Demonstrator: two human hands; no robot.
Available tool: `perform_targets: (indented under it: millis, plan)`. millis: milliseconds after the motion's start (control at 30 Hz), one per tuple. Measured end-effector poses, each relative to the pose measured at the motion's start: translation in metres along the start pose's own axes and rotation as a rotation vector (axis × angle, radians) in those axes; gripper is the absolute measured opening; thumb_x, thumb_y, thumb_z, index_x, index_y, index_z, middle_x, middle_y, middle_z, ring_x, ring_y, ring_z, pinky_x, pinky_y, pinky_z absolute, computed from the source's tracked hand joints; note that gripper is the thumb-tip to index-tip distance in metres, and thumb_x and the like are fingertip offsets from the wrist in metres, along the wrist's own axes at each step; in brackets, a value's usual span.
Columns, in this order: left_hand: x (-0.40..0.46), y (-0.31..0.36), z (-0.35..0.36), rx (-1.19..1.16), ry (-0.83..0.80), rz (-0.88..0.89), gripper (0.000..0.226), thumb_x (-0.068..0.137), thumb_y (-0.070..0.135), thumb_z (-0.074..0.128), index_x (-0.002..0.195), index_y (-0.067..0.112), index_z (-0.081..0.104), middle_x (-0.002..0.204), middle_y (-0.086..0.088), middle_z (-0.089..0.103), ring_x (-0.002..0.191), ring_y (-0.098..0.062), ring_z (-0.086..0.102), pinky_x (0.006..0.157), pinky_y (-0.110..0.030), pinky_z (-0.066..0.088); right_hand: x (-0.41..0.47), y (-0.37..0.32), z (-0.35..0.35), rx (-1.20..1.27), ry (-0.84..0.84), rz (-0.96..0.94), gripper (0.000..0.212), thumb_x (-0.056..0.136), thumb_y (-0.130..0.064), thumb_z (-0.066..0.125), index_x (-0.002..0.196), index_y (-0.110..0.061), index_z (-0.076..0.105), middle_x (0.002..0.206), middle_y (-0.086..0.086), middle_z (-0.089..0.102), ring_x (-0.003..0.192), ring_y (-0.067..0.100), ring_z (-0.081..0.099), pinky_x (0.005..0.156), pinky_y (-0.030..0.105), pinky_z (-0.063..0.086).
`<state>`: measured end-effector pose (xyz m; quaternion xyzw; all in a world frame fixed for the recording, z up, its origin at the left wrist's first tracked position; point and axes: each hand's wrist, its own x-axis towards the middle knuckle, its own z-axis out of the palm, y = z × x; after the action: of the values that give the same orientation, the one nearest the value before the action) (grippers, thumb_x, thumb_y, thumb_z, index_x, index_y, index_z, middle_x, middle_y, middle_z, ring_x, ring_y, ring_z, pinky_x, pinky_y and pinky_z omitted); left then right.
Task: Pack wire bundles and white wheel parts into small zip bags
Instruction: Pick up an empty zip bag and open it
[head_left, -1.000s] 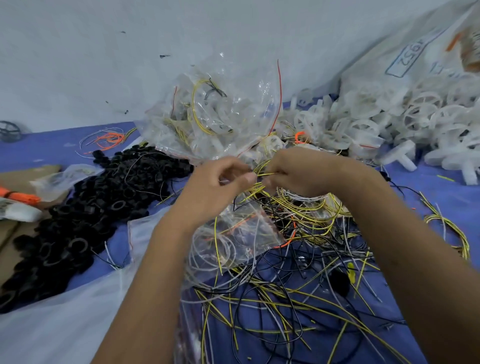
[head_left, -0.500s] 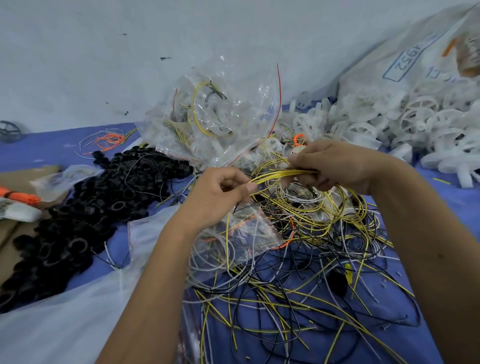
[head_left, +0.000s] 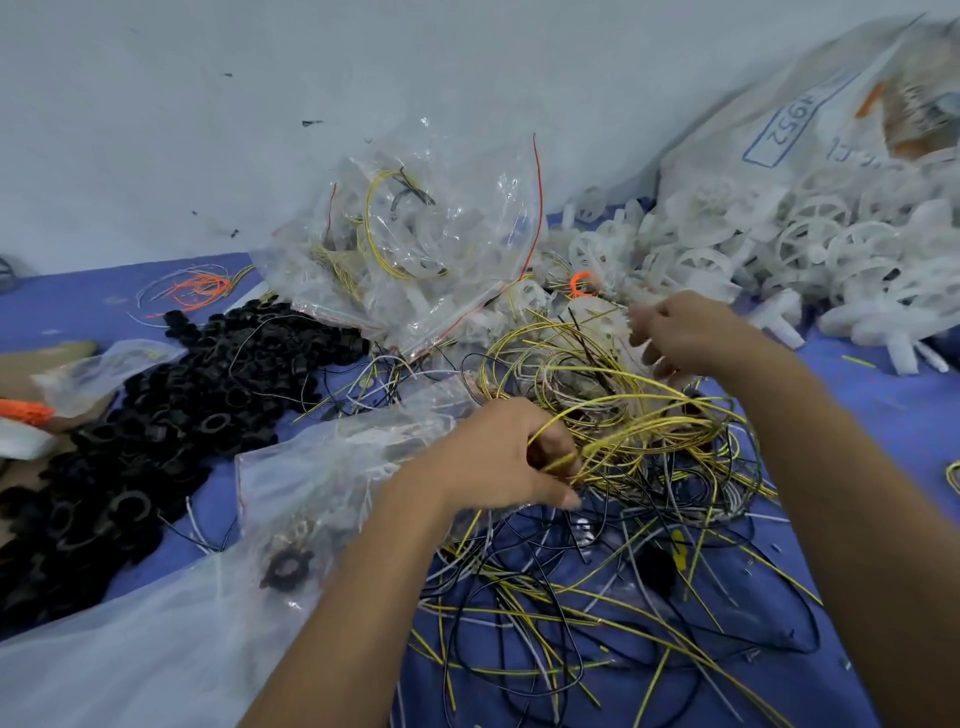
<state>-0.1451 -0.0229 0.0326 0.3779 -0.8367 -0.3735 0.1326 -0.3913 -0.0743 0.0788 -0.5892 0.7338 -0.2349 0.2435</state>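
Dropped lower since a second ago, left hand (head_left: 498, 462) pinching yellow wire bundle (head_left: 639, 415) over loose wires on blue cloth (head_left: 883, 395) | right hand (head_left: 691, 332) blurred, fingers spread, near white wheel parts (head_left: 810, 244) | filled zip bags (head_left: 415, 249) behind.

Two hands are working here, the left hand (head_left: 498, 457) and the right hand (head_left: 691, 338), while the wires (head_left: 597, 613), the white wheel parts (head_left: 810, 244) and the black rings (head_left: 156, 415) are lying in heaps too many to count, and one heap of filled zip bags (head_left: 415, 249) is standing behind.
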Motion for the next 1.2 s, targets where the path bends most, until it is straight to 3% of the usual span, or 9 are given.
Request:
perform_targets:
  millis: [133,300,433,567,633,833,1000,1067,1200]
  plan:
    - [-0.012,-0.001,-0.016,-0.199,-0.003,0.025,0.046,0.073,0.067,0.076,0.1,0.029,0.077,0.098,0.001,0.077,0.092,-0.021,0.072,0.083,-0.043,0.056,0.0,0.008,-0.005,0.583,0.035,0.132,0.091,0.096,-0.076,0.022,0.085,-0.002,0.074,0.073,0.015,0.074,0.047,0.021,0.063,0.045,0.021,0.047]
    - [-0.019,-0.016,-0.031,-0.484,0.049,0.003,0.092,0.07,0.1,0.03,0.094,0.027,0.081,0.105,-0.004,0.077,0.093,-0.019,0.068,0.079,-0.029,0.047,0.002,0.006,-0.008,0.54,0.122,0.015,0.059,0.107,-0.04,0.038,0.092,0.008,0.069,0.071,0.019,0.067,0.044,0.02,0.056,0.043,0.022,0.045]
    - [-0.021,-0.027,-0.04,-0.349,0.239,-0.033,0.093,0.085,0.091,0.022,0.06,0.018,0.074,0.089,-0.003,0.079,0.083,-0.02,0.071,0.072,-0.028,0.048,-0.006,0.003,-0.001,0.269,0.029,-0.073,0.03,0.103,-0.014,0.054,0.092,0.009,0.069,0.073,0.021,0.069,0.048,0.026,0.063,0.042,0.026,0.049]
    - [-0.022,-0.033,-0.04,-0.084,0.72,-0.06,0.078,0.09,0.072,0.047,0.055,0.004,0.063,0.05,0.0,0.062,0.045,-0.003,0.052,0.053,-0.02,0.04,-0.011,-0.005,0.01,-0.263,-0.09,-0.162,0.065,0.095,-0.063,0.051,0.069,-0.004,0.062,0.068,0.013,0.071,0.064,0.029,0.069,0.064,0.038,0.054]
    - [-0.02,-0.027,-0.037,-0.126,0.785,-0.011,0.067,0.097,0.058,0.057,0.06,0.002,0.06,0.053,-0.005,0.057,0.048,-0.004,0.049,0.057,-0.028,0.04,-0.01,-0.006,0.013,-0.342,-0.102,-0.19,0.068,0.089,-0.071,0.052,0.054,-0.013,0.052,0.047,-0.001,0.06,0.046,0.012,0.056,0.052,0.031,0.04]
    - [-0.007,0.003,-0.012,-0.185,0.316,0.148,0.027,0.079,0.047,0.082,0.08,0.022,0.072,0.078,0.004,0.07,0.07,-0.013,0.062,0.064,-0.027,0.048,-0.004,0.003,0.008,-0.289,-0.155,-0.198,0.047,0.092,-0.037,0.072,0.057,-0.01,0.055,0.051,0.003,0.046,0.048,0.018,0.04,0.051,0.029,0.028]
    - [-0.002,-0.003,0.001,-0.1,0.104,0.047,0.032,0.08,0.056,0.079,0.075,0.025,0.077,0.07,0.002,0.068,0.058,-0.006,0.055,0.057,-0.027,0.041,-0.01,0.006,-0.011,-0.117,-0.065,-0.224,0.03,0.088,-0.039,0.076,0.068,-0.017,0.074,0.047,-0.006,0.041,0.055,0.017,0.039,0.056,0.031,0.029]
    - [-0.003,-0.001,-0.001,-0.172,0.223,0.066,0.047,0.081,0.069,0.068,0.072,0.024,0.076,0.076,-0.004,0.068,0.062,-0.01,0.058,0.061,-0.032,0.045,-0.015,0.0,-0.022,-0.092,-0.053,-0.267,0.026,0.086,-0.041,0.077,0.066,-0.026,0.075,0.053,-0.004,0.047,0.058,0.017,0.041,0.058,0.031,0.031]
    - [0.002,0.006,-0.011,-0.333,0.753,0.066,0.055,0.086,0.069,0.051,0.061,0.022,0.061,0.082,0.001,0.067,0.081,-0.011,0.064,0.081,-0.033,0.045,-0.024,-0.015,-0.036,-0.026,-0.085,-0.359,0.027,0.085,-0.042,0.077,0.072,-0.019,0.075,0.048,-0.011,0.042,0.044,0.005,0.034,0.052,0.026,0.027]
